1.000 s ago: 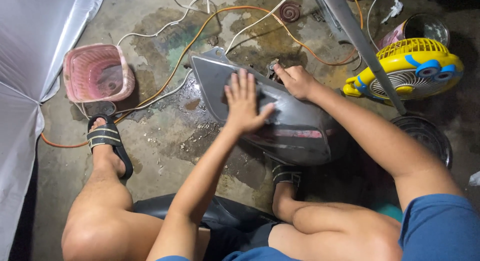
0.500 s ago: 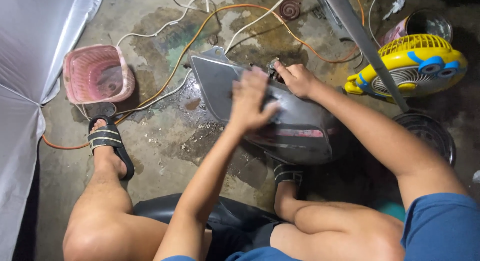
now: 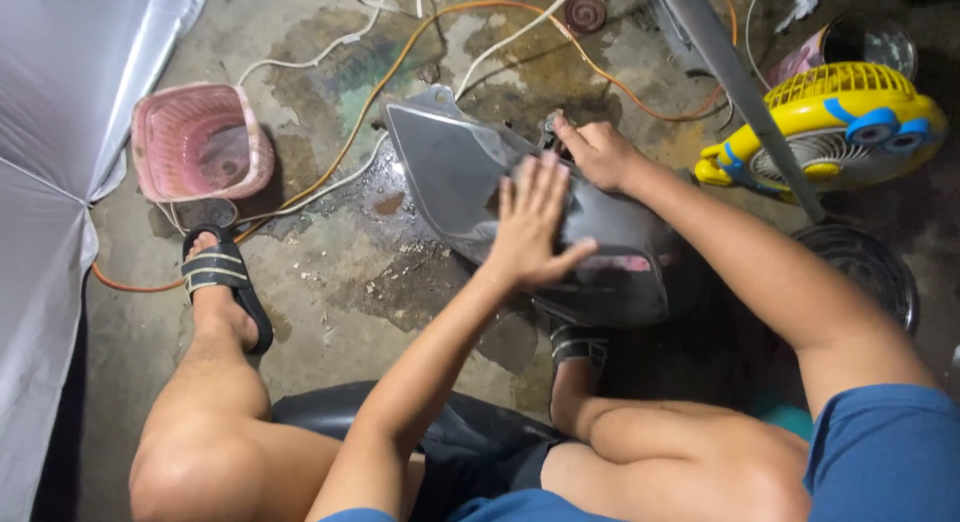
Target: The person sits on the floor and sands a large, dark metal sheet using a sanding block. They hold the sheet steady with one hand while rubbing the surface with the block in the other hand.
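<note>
Since the earlier frame the left hand (image 3: 533, 227) has slid a little down and to the left on the dark grey plastic panel (image 3: 470, 187), and its fingers are now spread flat, palm pressing on the surface. The right hand (image 3: 600, 152) is closed around the upper edge of the panel, just above the left hand. The panel lies tilted on the wet concrete floor (image 3: 330, 272) in the middle of the frame. A pink basket (image 3: 195, 142) stands at the upper left, a yellow fan (image 3: 830, 122) at the upper right, and an orange cable (image 3: 400, 42) runs behind the panel.
</note>
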